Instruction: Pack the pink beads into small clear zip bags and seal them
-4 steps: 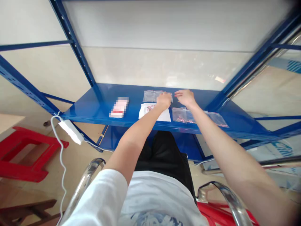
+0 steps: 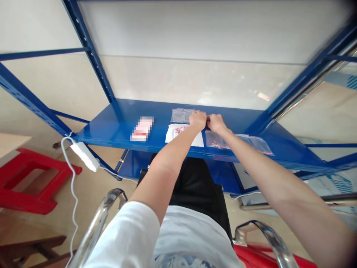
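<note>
Beneath both forearms, my white T-shirt (image 2: 192,234) and black trousers (image 2: 195,182) sit between the arms of a chrome chair (image 2: 99,227). Out past my left hand and lower down, a white power strip (image 2: 85,156) trails a white cord (image 2: 73,193) toward the floor, with a red plastic stool (image 2: 30,186) further left.

Principal finding: my left hand (image 2: 197,120) and right hand (image 2: 216,123) have closed together since the preceding frame, when they stood apart. Both are now curled, and they meet at the fingertips. A thin clear edge may be pinched between them, but I cannot confirm a grasp from this view.

Directly below my left hand lies a white paper sheet (image 2: 184,136) with pink print. Just beyond that hand are clear plastic bags (image 2: 178,115), lying flat. Below my right hand is a clear bag of pink items (image 2: 214,139), and further right a second bag (image 2: 260,145) lies against it. Well left of both hands sits a pink-and-white packet (image 2: 142,128), its markings too blurred to read.

All of these rest on a blue steel shelf (image 2: 111,126). Beyond my hands, a white back panel (image 2: 181,82) closes the bay between blue uprights (image 2: 89,56).
</note>
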The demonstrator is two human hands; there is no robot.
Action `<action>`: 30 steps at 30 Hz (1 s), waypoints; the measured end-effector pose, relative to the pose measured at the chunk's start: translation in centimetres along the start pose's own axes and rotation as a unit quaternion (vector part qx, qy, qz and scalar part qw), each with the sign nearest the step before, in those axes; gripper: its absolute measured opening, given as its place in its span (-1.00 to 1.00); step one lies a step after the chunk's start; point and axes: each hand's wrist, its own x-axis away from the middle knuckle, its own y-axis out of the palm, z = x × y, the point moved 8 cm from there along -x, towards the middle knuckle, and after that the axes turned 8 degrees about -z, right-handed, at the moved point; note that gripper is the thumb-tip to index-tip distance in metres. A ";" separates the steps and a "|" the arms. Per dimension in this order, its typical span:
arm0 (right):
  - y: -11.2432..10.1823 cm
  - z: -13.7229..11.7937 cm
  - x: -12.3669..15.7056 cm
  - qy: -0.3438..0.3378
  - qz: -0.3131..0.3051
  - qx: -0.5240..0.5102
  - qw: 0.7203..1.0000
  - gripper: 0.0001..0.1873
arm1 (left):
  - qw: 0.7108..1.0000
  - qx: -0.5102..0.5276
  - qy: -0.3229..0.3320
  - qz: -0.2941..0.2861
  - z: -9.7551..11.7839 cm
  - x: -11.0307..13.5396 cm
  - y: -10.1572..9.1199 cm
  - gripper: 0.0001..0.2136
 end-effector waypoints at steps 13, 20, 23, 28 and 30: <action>-3.7 1.3 1.0 -0.002 0.102 -0.108 0.989 -0.76 | 0.989 0.049 0.098 0.099 1.3 3.0 -3.4 -0.71; -6.1 0.0 9.1 -0.046 0.299 -0.487 0.820 -0.37 | 0.915 0.276 0.180 0.234 0.0 13.9 -6.8 -0.75; -3.6 -3.6 12.6 -0.087 0.254 -0.549 0.792 -0.56 | 0.876 0.398 0.167 0.216 -2.1 18.5 -4.8 -0.80; 0.3 -6.0 18.4 -0.059 0.313 -0.560 0.765 -0.49 | 0.756 0.624 0.082 0.180 -5.4 22.1 -2.2 -0.49; 1.6 -6.4 19.4 -0.046 0.323 -0.564 0.759 -0.54 | 0.755 0.629 0.064 0.173 -6.1 22.5 -2.3 -0.40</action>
